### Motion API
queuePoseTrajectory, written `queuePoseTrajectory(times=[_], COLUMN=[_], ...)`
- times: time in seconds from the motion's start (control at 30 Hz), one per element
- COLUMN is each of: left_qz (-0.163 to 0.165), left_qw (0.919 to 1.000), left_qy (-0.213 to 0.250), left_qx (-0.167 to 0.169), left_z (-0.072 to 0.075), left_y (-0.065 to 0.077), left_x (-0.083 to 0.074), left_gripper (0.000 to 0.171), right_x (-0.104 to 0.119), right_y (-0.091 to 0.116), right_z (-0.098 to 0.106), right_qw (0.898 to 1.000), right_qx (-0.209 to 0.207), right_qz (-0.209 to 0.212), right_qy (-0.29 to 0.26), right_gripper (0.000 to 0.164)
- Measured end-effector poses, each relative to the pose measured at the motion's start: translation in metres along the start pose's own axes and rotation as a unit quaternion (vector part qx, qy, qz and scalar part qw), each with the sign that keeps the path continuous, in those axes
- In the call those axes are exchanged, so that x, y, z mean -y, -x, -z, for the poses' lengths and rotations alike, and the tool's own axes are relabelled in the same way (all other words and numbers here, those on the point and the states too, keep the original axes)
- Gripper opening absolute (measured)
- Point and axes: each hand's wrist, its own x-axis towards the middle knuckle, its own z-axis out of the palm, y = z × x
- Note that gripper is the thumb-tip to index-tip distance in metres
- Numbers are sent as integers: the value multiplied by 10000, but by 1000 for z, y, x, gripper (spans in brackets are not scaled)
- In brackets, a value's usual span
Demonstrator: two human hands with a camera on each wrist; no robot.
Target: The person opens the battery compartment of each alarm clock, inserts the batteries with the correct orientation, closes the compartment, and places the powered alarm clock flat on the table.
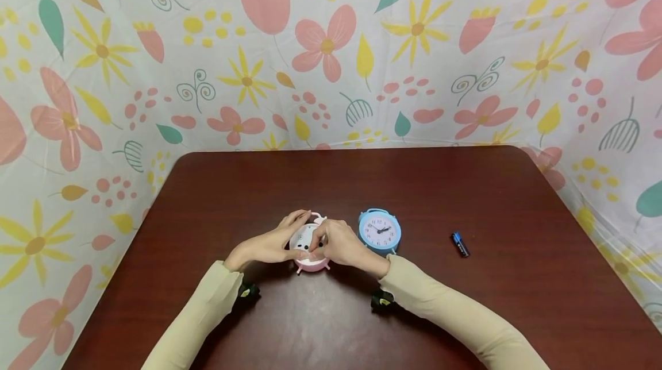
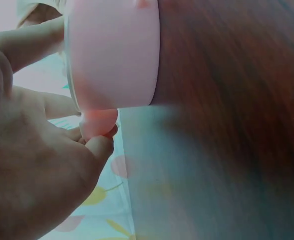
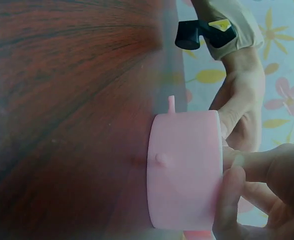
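Note:
A pink alarm clock [image 1: 312,265] lies face down on the table, its white back with black knobs turned up. My left hand [image 1: 271,243] grips it from the left, fingers around the pink bell [image 2: 99,124] at its top and thumb on the back. With curled fingers my right hand [image 1: 338,243] works at the lower back, thumb and index fingertips close together against it. Whatever small part lies under those fingertips is hidden. In the right wrist view the clock's pink side and one foot [image 3: 171,104] show.
Just right of my right hand, a blue alarm clock [image 1: 380,232] lies with its dial up. Farther right lies a blue and black battery [image 1: 460,245]. The dark red-brown table [image 1: 351,180] ends at a flower-patterned cloth [image 1: 326,100] behind.

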Motion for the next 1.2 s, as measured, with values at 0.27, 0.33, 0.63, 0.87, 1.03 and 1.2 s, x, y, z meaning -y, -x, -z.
queuePoseTrajectory(times=[0.27, 0.33, 0.63, 0.87, 1.03, 1.2], left_qz=[-129, -170, -83, 88, 36, 15], left_qw=[9999, 9997, 9991, 9985, 9981, 9986], left_qy=[-91, -156, -339, -393, -411, -317], left_qx=[-59, -56, -245, -381, -459, -421], left_z=[-2, -2, 1, -2, -5, -3], left_y=[-2, -2, 0, 2, 1, -3], left_x=[-1, -2, -7, -11, -12, -14], left_gripper=[87, 87, 87, 87, 85, 85], right_x=[1, 2, 2, 3, 3, -1], right_y=[6, 8, 6, 4, 2, 1], right_z=[6, 7, 8, 7, 4, 7], right_qw=[9987, 9976, 9960, 9954, 9958, 9972], right_qx=[93, -9, 159, 653, 462, 200], right_qz=[383, 371, 132, -210, -318, -247], right_qy=[333, 584, 867, 665, 717, 670], right_gripper=[15, 16, 77, 81, 75, 65])
